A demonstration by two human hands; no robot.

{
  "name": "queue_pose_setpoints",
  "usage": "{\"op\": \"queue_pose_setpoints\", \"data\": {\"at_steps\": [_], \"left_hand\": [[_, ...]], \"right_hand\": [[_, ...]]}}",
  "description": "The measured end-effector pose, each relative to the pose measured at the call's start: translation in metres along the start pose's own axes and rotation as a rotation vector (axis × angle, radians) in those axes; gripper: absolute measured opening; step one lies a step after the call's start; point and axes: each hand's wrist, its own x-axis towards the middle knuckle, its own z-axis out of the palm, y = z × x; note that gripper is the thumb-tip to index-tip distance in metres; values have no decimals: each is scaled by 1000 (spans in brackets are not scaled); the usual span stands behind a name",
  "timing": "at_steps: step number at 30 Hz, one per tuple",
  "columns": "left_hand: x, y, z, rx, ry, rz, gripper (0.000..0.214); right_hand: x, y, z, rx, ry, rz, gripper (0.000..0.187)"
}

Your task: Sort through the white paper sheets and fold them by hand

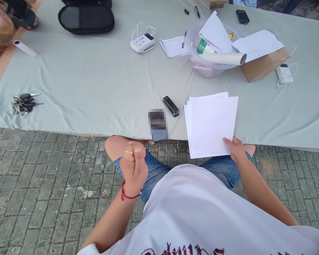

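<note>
In the head view my left hand, with a red cord bracelet at the wrist, is raised above my lap in a closed pinch. A short, thin yellow stick pokes out between its fingers; its exact kind is too small to make out. My right hand grips the lower right corner of a loose stack of white paper sheets, thumb on top. The sheets lie partly over the table edge, slightly fanned. Left of them, a black stapler rests beside a phone-like slab, partly blurred out.
Behind the papers stands a clear plastic basin holding papers and a roll, beside a cardboard box. A white corded device, an open black case and keys lie on the cloth-covered table. Another person's hand is far left.
</note>
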Motion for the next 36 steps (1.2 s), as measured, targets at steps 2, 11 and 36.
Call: {"op": "queue_pose_setpoints", "data": {"at_steps": [2,11,36], "left_hand": [[-6,-20,17,-27,-99,-124,40],[-13,-65,104,-553,-489,-869,41],[-8,-68,103,-420,-391,-615,35]], "right_hand": [[-14,3,-6,33,-14,63,45],[-65,10,22,117,-107,211,42],[-66,33,35,159,-172,299,46]]}}
